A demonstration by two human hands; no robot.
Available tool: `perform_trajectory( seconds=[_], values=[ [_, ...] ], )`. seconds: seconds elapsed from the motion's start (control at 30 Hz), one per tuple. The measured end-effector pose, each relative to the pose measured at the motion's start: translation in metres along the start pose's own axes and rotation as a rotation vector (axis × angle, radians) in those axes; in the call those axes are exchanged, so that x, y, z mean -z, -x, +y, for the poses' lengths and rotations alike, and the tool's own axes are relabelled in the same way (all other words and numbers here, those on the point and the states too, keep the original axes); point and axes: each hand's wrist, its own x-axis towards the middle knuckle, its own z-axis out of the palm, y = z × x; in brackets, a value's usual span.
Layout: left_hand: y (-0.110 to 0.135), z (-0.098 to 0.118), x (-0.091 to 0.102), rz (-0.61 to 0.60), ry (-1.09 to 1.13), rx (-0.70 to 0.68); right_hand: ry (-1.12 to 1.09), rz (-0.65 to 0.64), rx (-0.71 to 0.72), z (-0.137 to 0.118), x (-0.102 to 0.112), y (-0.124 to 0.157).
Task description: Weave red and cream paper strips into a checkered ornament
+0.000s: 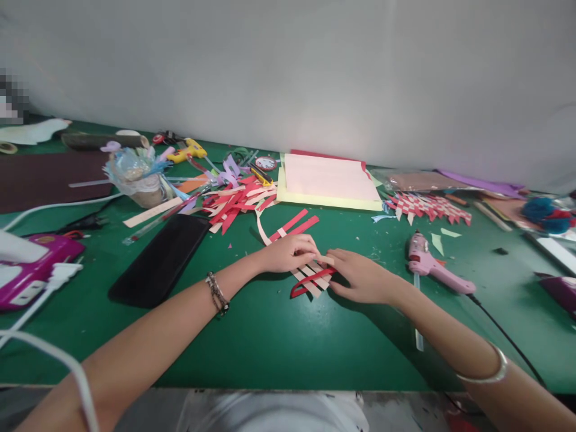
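Your left hand (290,253) is curled, palm down; your right hand (361,276) bends just to its right, your forearms (171,330) slanting toward it.

Counter (252,354): green, backed by a pale grey wall (270,72).
Paper sheets (330,177): pale pink on top of pale yellow, a red edge showing behind.
Pink glue gun (423,264): on its side at right, nozzle toward the wall, black cord running toward the near edge.
Yellow glue gun (188,151): far left of centre.
Cutter (261,175): yellow and black, just beside the sheets.
Black slab (159,261): flat, set at a slant.
Magenta power strip (38,264): left edge, white plug (63,275) beside it.
Wrapped pot (148,191): topped with blue shreds.
Brown sheet (40,180): behind the power strip.
Blue pompom (540,213): far right, touching something red.
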Motion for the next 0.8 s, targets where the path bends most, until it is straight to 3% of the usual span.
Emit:
perform_trajectory(
  seconds=[0.23,0.43,0.8],
  values=[
    [0.0,-0.002,-0.001,-0.016,-0.012,-0.019,-0.394,-0.086,-0.001,0.008,0.012,0.0],
    [0.0,-0.001,-0.001,-0.013,0.004,0.007,-0.311,-0.099,0.012,0.008,0.008,-0.006],
    [0.002,0.005,-0.001,-0.02,0.011,0.007,-0.375,-0.034,-0.022,0.009,0.009,-0.015]
  ],
)
